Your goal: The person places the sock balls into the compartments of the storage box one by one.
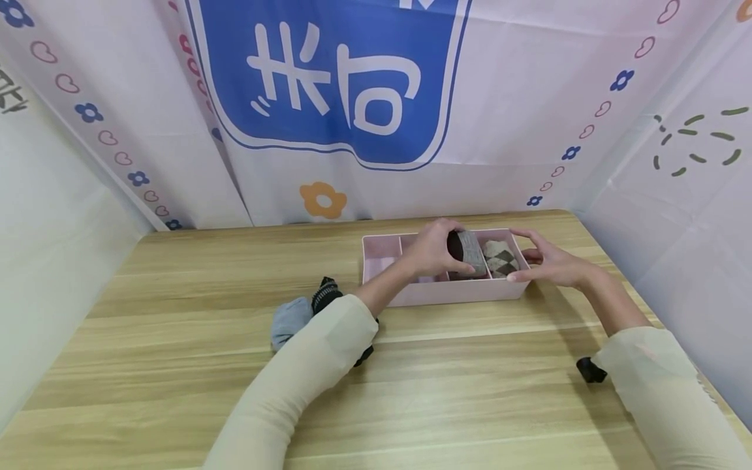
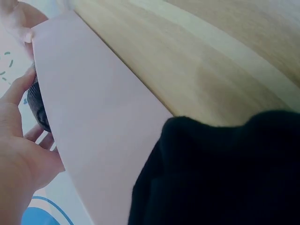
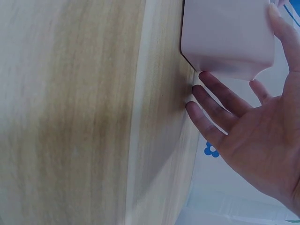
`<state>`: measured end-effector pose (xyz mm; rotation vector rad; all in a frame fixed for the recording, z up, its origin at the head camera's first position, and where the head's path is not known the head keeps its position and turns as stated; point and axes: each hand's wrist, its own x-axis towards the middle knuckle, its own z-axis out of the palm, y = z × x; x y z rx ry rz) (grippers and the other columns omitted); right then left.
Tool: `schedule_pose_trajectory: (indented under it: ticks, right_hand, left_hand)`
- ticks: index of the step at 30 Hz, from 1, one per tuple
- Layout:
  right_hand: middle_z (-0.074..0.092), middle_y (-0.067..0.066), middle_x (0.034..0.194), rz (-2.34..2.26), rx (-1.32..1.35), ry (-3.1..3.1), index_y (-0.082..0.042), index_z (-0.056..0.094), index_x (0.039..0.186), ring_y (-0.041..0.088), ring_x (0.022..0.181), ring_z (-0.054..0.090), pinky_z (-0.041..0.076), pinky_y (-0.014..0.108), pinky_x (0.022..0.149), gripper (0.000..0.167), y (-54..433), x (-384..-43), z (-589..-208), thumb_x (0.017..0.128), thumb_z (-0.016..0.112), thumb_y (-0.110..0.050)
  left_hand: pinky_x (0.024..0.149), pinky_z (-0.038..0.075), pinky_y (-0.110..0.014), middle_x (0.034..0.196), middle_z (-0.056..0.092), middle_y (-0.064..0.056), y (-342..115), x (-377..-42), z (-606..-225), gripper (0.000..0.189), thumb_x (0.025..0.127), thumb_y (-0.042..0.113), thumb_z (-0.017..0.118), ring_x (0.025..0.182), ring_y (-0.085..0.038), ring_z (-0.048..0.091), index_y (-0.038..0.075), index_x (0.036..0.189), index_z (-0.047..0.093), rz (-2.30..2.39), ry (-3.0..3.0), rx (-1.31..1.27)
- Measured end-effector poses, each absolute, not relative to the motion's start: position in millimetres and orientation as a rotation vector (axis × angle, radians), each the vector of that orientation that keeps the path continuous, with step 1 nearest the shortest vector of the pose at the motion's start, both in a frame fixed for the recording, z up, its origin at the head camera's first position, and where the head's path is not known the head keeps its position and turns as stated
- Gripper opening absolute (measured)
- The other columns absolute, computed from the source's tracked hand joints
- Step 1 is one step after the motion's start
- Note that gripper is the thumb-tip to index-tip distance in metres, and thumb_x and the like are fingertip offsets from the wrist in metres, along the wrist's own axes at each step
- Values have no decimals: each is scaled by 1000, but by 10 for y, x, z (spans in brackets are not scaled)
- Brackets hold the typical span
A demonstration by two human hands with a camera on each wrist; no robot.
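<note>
Sock (image 1: 472, 251) — rolled, grey — in left fingers (image 1: 451, 225) at smooth oblong box (image 1: 458, 294)

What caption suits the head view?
Left hand grips a grey bundle in a pink box; right hand touches the box's end.

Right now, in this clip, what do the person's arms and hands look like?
Both arms wear plain, cream-coloured long sleeves: the left sleeve and the right sleeve end short of the wrist. The left hand and right hand are bare, with no gloves.
</note>
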<state>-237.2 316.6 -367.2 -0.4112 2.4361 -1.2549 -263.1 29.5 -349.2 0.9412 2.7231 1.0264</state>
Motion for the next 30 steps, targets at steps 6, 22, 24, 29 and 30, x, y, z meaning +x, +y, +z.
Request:
schedule_pose_trajectory:
  ticks: [6, 22, 24, 29, 30]
  right_hand:
    - [33, 43, 154, -1251, -403, 2433, -16, 5, 166, 56, 142, 37, 33, 66, 114, 102, 3168, -2379, -3679, 92, 76, -15]
    - [34, 43, 153, -1241, -409, 2447, -15, 6, 166, 57, 142, 37, 32, 67, 114, 102, 3160, -2381, -3663, 92, 77, -16]
    - [35, 43, 153, -1245, -409, 2447, -15, 6, 166, 57, 142, 37, 32, 67, 114, 102, 3162, -2381, -3662, 92, 77, -16]
    - [34, 43, 154, -1246, -403, 2440, -15, 6, 166, 57, 143, 36, 32, 67, 114, 102, 3166, -2374, -3667, 92, 77, -16]
    - [34, 43, 154, -1245, -404, 2440, -15, 6, 166, 57, 143, 36, 32, 67, 114, 102, 3167, -2373, -3668, 92, 77, -16]
  left_hand:
    - [108, 46, -33, 141, 60, -13, 314, -2636, -3546, 79, 79, 31, 92, 129, -25, 55, 1, 143, 57, 949, 2728, 959]
    - [106, 49, -34, 139, 62, -11, 390, -2637, -3650, 70, 82, 26, 90, 129, -24, 57, 5, 141, 60, 713, 2802, 988]
    - [107, 48, -34, 141, 62, -11, 392, -2636, -3650, 70, 82, 26, 90, 130, -24, 57, 5, 142, 60, 712, 2804, 988]
    - [110, 47, -34, 142, 61, -11, 387, -2644, -3654, 69, 83, 26, 89, 133, -24, 55, 5, 142, 59, 711, 2792, 1011]
    - [110, 46, -34, 142, 62, -10, 386, -2646, -3652, 68, 83, 25, 89, 134, -24, 55, 5, 141, 60, 721, 2786, 1021]
